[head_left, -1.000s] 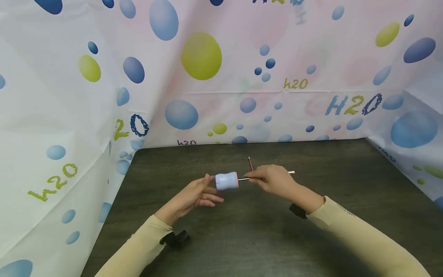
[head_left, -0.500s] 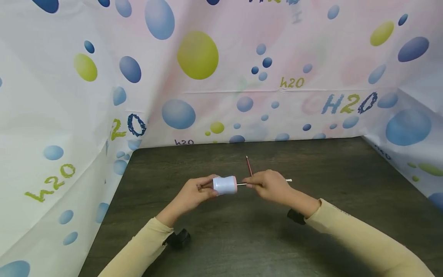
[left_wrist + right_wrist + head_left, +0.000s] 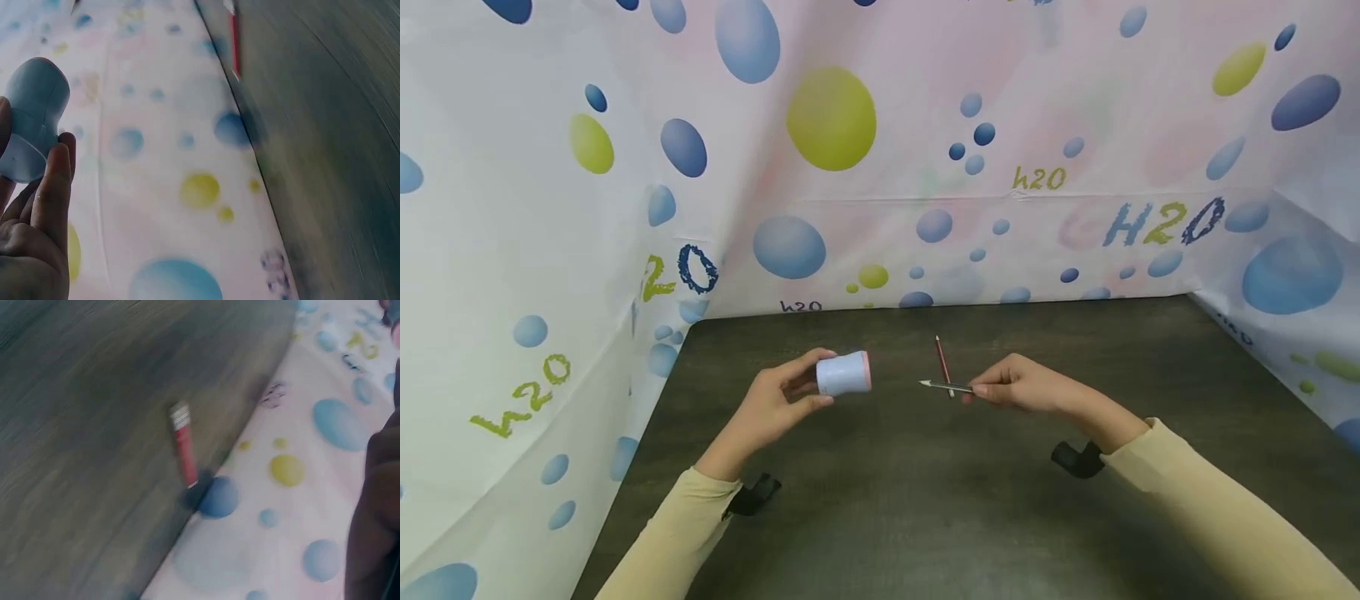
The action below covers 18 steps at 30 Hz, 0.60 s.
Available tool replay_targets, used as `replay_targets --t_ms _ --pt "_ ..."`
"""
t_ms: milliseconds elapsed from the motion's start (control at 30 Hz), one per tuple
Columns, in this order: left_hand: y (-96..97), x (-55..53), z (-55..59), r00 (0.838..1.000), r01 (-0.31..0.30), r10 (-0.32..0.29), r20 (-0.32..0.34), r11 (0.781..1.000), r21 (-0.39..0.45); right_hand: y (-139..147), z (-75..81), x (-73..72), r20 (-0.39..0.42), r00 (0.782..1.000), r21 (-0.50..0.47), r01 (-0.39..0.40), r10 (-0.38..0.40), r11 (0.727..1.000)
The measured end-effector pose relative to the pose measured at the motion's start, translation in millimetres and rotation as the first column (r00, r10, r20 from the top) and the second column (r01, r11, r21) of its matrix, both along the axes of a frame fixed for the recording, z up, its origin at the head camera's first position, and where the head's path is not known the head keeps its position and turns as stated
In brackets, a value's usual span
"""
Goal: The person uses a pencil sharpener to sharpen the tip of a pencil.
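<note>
My left hand [image 3: 763, 417] grips a light blue, waisted pencil sharpener [image 3: 842, 373] by its left end, thumb below and fingers above. Its pink end faces right. To the right, my right hand [image 3: 1018, 385] pinches a dark pencil [image 3: 946, 386] whose pale pointed tip faces left, apart from the sharpener. The left wrist view shows the sharpener [image 3: 39, 100] between thumb and fingers [image 3: 53, 194]. In the right wrist view only part of my right hand [image 3: 378, 506] is seen at the edge; the pencil it holds cannot be made out there.
A red pencil [image 3: 942, 357] lies on the dark wooden table [image 3: 880, 517], behind the held pencil. White sheeting [image 3: 880, 167] with blue and green dots rises along the table's back and sides. Black wrist straps [image 3: 1077, 460] sit below both wrists.
The pencil's tip has come out of the sharpener's pink end. My left hand has moved left with the sharpener, my right hand slightly right with the pencil. The red pencil stays put.
</note>
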<state>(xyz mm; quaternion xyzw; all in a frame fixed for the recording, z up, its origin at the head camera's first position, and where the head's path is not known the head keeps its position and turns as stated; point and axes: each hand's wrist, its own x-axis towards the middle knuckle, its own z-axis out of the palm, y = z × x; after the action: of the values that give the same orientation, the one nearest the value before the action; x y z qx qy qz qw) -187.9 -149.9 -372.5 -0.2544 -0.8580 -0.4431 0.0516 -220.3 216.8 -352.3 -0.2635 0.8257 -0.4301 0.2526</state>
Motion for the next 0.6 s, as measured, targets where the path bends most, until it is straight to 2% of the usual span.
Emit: replay_targets --t_ms 133,300,600 --pt "9.8 -4.9 0.5 0.995 0.088 -0.088 0.043 0.996 0.014 -3.0 3.4 -1.9 -0.040 0.999 -0.018 -0.004 0.003 1.000" --pt "20.3 -3.6 -9.6 0.985 0.135 -0.139 0.104 0.990 0.045 -8.5 -1.3 -1.8 -0.044 0.999 -0.019 -0.017 0.016 1.000" --pt "23.5 -3.4 -15.9 0.979 0.103 -0.121 0.164 0.988 0.112 -12.3 -9.3 -0.3 0.002 1.000 -0.048 -0.014 0.014 0.999"
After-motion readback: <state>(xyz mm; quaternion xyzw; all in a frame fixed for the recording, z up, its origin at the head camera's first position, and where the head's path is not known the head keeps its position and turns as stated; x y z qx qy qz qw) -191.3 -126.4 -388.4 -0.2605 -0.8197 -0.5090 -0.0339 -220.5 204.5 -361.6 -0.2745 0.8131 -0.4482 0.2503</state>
